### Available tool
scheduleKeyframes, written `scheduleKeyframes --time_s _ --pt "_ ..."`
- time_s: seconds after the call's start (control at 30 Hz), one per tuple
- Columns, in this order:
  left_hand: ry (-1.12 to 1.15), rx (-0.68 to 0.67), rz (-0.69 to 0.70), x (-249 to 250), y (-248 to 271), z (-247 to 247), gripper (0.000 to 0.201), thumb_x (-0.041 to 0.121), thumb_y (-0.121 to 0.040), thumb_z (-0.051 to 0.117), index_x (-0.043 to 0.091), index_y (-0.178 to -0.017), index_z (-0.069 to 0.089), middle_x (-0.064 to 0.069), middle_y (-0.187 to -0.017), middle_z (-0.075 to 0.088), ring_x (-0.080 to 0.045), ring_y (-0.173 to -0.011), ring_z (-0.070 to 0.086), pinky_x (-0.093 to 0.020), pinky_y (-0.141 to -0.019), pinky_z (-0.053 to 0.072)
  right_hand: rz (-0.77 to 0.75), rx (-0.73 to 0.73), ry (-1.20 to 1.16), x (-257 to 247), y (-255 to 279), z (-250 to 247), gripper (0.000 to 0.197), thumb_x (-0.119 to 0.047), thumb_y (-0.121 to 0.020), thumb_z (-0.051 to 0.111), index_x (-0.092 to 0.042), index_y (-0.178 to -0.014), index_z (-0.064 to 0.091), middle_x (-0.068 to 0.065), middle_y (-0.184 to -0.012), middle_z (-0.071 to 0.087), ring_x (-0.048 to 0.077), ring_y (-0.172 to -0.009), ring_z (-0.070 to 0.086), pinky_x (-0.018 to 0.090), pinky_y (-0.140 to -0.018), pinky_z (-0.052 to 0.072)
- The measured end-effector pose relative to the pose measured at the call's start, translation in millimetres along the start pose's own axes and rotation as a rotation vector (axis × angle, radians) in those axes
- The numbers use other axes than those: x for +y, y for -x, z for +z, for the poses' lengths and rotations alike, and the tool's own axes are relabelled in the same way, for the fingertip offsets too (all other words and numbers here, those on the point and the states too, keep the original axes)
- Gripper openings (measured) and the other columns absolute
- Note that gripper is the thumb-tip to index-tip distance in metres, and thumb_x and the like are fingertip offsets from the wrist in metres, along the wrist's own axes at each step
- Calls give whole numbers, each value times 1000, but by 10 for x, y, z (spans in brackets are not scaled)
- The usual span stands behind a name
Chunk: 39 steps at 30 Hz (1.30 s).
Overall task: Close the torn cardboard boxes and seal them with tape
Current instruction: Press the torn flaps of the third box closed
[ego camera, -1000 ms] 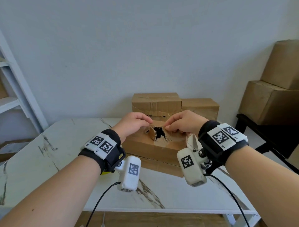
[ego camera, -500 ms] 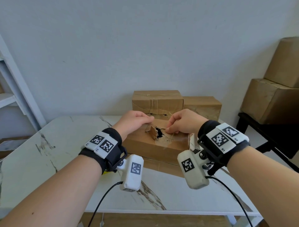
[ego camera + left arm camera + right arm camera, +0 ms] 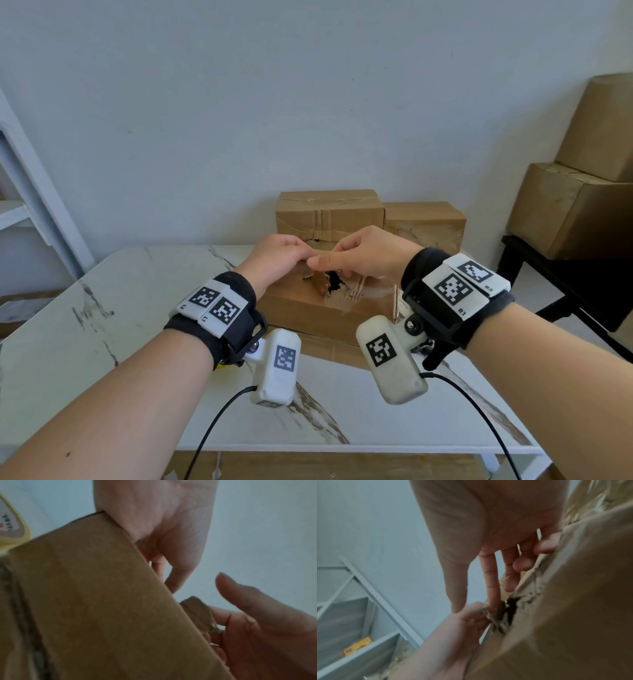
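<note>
A torn cardboard box [image 3: 298,308] lies on the marble table [image 3: 102,325], with a ragged dark hole [image 3: 334,282] in its top. My left hand [image 3: 281,257] is at the hole's left rim, and its curled fingers pinch a torn flap [image 3: 488,614]. From the right, my right hand [image 3: 366,253] reaches over the hole. Its fingers [image 3: 510,582] lie fairly straight on the torn edge and its thumb points at the left hand. A yellow tape roll [image 3: 12,524] sits left of the box, mostly hidden under my left wrist.
Two taped boxes [image 3: 329,212] [image 3: 424,219] stand against the wall behind the torn one. Flat cardboard [image 3: 329,349] lies under it. Larger boxes [image 3: 568,212] are stacked on a black stand at the right. A white shelf [image 3: 20,192] is at the left.
Both hands have drawn together above the tear until they nearly touch. The right thumb has come off the flap and now sticks out toward the left fingers.
</note>
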<state>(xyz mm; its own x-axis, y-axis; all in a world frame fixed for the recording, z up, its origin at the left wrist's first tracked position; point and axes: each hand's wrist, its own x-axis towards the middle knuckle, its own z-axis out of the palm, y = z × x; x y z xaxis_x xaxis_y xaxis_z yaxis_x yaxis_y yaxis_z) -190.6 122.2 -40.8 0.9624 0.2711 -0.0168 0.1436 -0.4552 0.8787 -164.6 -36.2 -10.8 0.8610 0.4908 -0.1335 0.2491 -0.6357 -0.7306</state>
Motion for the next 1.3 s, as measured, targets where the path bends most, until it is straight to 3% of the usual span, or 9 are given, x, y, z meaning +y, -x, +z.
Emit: scheduleKeyframes --time_s 0.07,0.17,0.3,0.43,0.57,0.67,0.8,0.93,1.3 --pt "-2 0 -10 -9 -10 1 12 27 -87 62 22 -79 70 6 -90 65 -14 -88 57 -28 -72 43 22 -24 51 -28 1 -16 35 -48 -75 73 -17 -63 64 -5 -59 57 7 -48 48 17 -49 39" --pt "4 1 -26 -26 -23 -2 10 27 -86 65 22 -81 71 3 -91 67 -20 -91 60 -33 -80 47 48 -33 59 -16 -30 -9 27 -31 -80 72 -13 -64 61 -1 -63 56 11 -54 49 19 -55 43" --pt "7 5 -24 -29 -20 -4 9 27 -85 65 22 -82 72 5 -92 66 -19 -93 60 -33 -83 47 62 -16 41 2 -54 5 22 -21 -80 73 -2 -91 72 0 -67 58 14 -62 53 24 -63 46" --pt "7 3 -18 -33 -11 -8 8 26 -85 66 22 -81 71 9 -90 64 -15 -94 56 -29 -82 40 57 24 71 18 -75 16 12 -11 -78 74 -13 -81 62 2 -80 64 19 -80 62 32 -79 53" --pt "-10 -49 20 -28 20 -23 4 21 -79 73 22 -75 71 12 -91 65 -10 -97 53 -29 -89 37 50 29 114 36 -93 22 10 -14 -76 77 -11 -79 67 2 -83 66 17 -83 62 33 -84 53" --pt "-8 -70 30 -27 34 -33 7 17 -74 78 21 -75 73 11 -88 67 -8 -95 55 -28 -89 40 46 32 135 53 -95 17 12 -16 -75 78 -13 -77 67 0 -78 65 14 -78 59 29 -77 52" --pt "-6 -72 38 -24 51 -32 9 15 -72 80 19 -75 73 9 -84 67 -3 -86 56 -21 -73 41 51 11 33 101 -77 -55 11 -12 -76 77 -16 -77 67 -4 -65 60 6 -55 51 16 -50 43" --pt "-18 -79 51 -17 61 -32 10 13 -72 80 18 -75 73 7 -86 67 -4 -85 57 -18 -69 42 68 14 -87 173 -84 -151 8 -9 -77 75 -17 -77 73 -5 -63 61 4 -55 50 15 -53 43" --pt "-56 -81 67 -19 60 -26 10 14 -72 80 19 -75 72 9 -86 65 0 -82 54 -16 -65 39 22 22 -67 201 -95 -99 12 -6 -75 77 -18 -78 76 0 -67 65 5 -53 49 12 -49 43"
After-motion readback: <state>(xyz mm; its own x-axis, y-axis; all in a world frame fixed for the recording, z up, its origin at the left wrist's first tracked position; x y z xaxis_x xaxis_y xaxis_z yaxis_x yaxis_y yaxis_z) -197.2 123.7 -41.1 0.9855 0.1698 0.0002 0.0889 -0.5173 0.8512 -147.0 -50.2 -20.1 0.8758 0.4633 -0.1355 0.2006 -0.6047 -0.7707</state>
